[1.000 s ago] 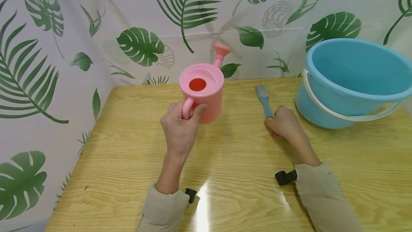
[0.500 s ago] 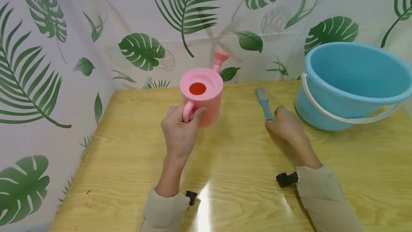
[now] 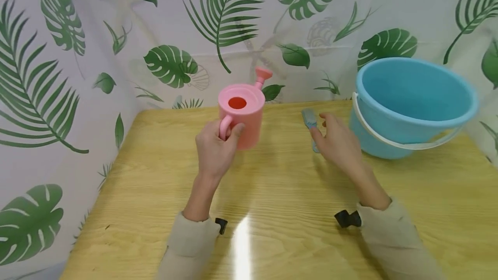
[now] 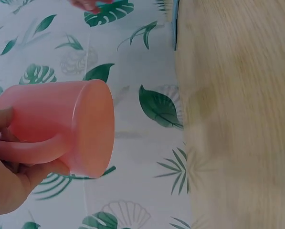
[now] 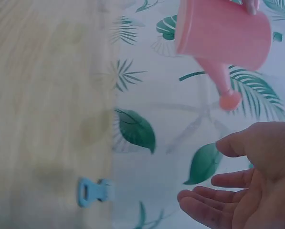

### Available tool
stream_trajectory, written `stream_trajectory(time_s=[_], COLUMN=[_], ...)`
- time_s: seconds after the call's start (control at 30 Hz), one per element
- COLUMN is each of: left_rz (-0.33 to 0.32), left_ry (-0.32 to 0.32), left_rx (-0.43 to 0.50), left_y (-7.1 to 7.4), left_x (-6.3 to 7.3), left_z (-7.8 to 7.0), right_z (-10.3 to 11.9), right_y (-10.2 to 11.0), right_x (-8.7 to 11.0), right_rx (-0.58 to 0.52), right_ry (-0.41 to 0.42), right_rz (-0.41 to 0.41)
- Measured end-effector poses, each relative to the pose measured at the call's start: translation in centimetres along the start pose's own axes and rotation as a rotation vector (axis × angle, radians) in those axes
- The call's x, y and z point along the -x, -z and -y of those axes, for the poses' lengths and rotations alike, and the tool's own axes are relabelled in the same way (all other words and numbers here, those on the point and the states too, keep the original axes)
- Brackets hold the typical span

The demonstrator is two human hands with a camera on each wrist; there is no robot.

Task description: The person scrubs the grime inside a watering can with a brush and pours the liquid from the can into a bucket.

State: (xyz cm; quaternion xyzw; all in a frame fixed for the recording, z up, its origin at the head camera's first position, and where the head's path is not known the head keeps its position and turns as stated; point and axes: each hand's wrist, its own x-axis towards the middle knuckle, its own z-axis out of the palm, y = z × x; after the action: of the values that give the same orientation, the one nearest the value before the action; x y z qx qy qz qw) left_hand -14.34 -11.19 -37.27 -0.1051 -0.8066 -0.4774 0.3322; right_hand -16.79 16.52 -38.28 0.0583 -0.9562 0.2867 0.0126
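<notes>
My left hand [image 3: 215, 152] grips the handle of a pink watering can [image 3: 249, 128], held up off the table with its spout pointing away. In the left wrist view, the fingers curl round the handle and the can's flat base [image 4: 95, 129] shows. A small blue brush [image 3: 309, 118] lies on the table near the back edge. My right hand [image 3: 341, 148] hovers over the brush handle, partly covering it in the head view. Seen from the right wrist, that hand [image 5: 271, 176] has its fingers spread loosely with nothing in them, apart from the brush [image 5: 92, 192].
A light blue bucket [image 3: 400, 132] with a white handle [image 3: 371, 131] stands at the right, close to my right hand. Behind the wooden table [image 3: 272, 211] hangs a leaf-patterned cloth [image 3: 148, 20], which also runs along the left side.
My right hand has let go of the brush handle, lifted and moved slightly forward with fingers loosened. The brush stays on the table. My left hand still holds the watering can.
</notes>
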Motion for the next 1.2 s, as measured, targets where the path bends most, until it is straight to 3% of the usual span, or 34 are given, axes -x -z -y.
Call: stream_trajectory(time_s=[0.17,0.27,0.4,0.53,0.67,0.8,1.03,1.2], left_rz=[0.103,0.179,0.233,0.206,0.171,0.175,0.222,0.242], left_ry=[0.110,0.122,0.003,-0.156,-0.267,-0.349,-0.449,-0.489], left_rx=[0.058,0.076,-0.023,-0.143,-0.211,-0.258,-0.195,-0.093], left_y=[-1.7,-2.7,-4.1,-5.5,-6.8,-8.2,-10.7,-12.4], left_x=[-0.9,-1.4,-2.0,-2.6,-3.3,-3.9,-4.7,-5.4], left_z=[-1.7,-2.6,-3.5,-4.5,-5.6,-6.5,-7.7,-8.7], right_z=[0.6,0.8,0.5,-1.0,-3.4,-6.7,-11.0,-12.4], right_y=[3.2,5.0,7.3,10.1,13.1,15.6,17.8,17.6], right_x=[1.0,1.6,2.4,2.8,2.8,2.7,3.3,3.3], right_rx=[-0.010,-0.025,-0.029,-0.017,0.019,0.085,0.065,-0.050], right_ry=[0.104,0.140,0.114,0.040,-0.107,-0.249,-0.388,-0.428], right_rz=[-0.103,-0.148,-0.215,-0.301,-0.362,-0.390,-0.306,-0.259])
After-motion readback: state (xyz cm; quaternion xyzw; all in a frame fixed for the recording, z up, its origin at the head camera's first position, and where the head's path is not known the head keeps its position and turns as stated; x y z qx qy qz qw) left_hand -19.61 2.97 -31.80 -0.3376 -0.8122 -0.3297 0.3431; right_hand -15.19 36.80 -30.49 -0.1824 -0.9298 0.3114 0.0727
